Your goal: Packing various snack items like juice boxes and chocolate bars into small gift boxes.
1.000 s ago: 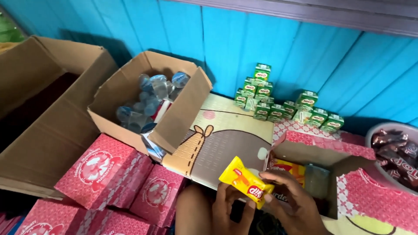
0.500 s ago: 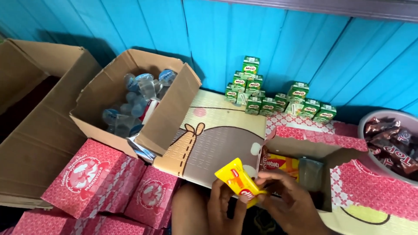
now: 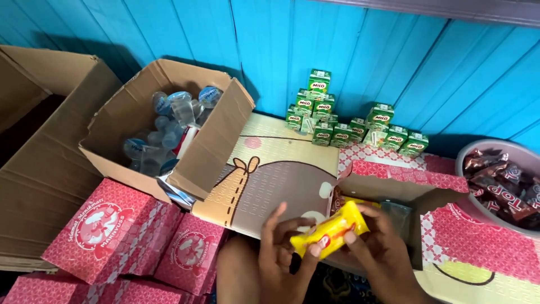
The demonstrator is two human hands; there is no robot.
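Big brown box (image 3: 39,169) sitting at far left. Smaller brown box (image 3: 211,141) holding water cups (image 3: 169,129). Red boxes (image 3: 107,225) lying low at left. Open red box (image 3: 394,188) lying just behind hands. Green drink cartons (image 3: 337,121) standing by blue wall. Left hand (image 3: 281,256) and right hand (image 3: 374,245) both pinching yellow snack pack (image 3: 331,229), fingers curling round its two ends, low in middle.
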